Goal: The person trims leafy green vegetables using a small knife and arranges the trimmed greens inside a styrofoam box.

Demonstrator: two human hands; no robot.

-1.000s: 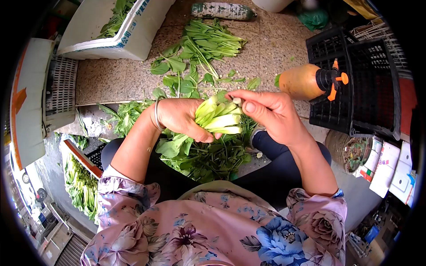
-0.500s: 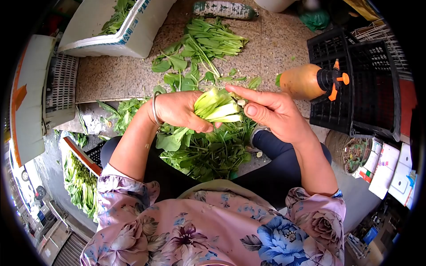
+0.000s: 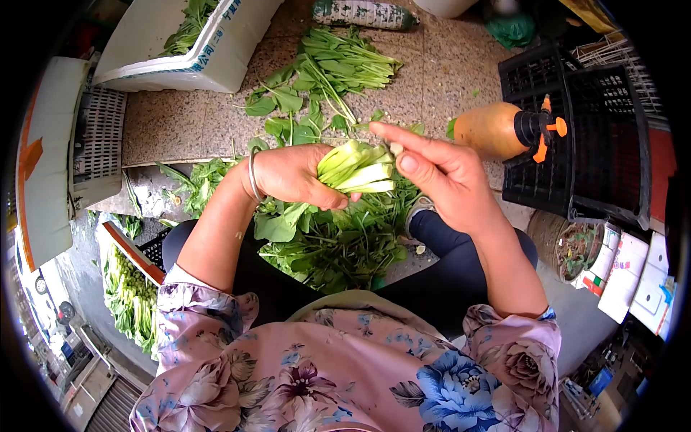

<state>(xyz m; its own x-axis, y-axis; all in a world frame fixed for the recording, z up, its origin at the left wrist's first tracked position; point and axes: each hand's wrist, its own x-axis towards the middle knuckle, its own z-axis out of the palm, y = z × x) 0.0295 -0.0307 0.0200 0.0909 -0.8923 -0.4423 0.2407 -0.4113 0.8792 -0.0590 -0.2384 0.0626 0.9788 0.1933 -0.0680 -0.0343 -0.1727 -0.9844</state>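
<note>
My left hand (image 3: 291,176) is closed around a bunch of leafy greens (image 3: 356,167), gripping the pale green stems with their cut ends turned to the right. Its leaves (image 3: 279,225) hang below the palm. Just right of those ends is my right hand (image 3: 450,169), index finger stretched out and thumb bent in toward it. A small pale bit (image 3: 396,149), like a stem end, shows between thumb and index finger. Whatever else the curled fingers hold is hidden. Below both hands lies a heap of loose greens (image 3: 331,252), between the legs.
More greens (image 3: 345,65) lie on the speckled stone ledge (image 3: 173,129). A white foam box (image 3: 223,65) stands at back left, an orange spray bottle (image 3: 489,132) and black crates (image 3: 604,137) at right. Bundled greens (image 3: 129,295) fill a container at left.
My right hand has drawn slightly away from the stem ends, pale bit at its fingertips. A dark sliver seen there earlier no longer shows. My left hand still grips the bunch.
</note>
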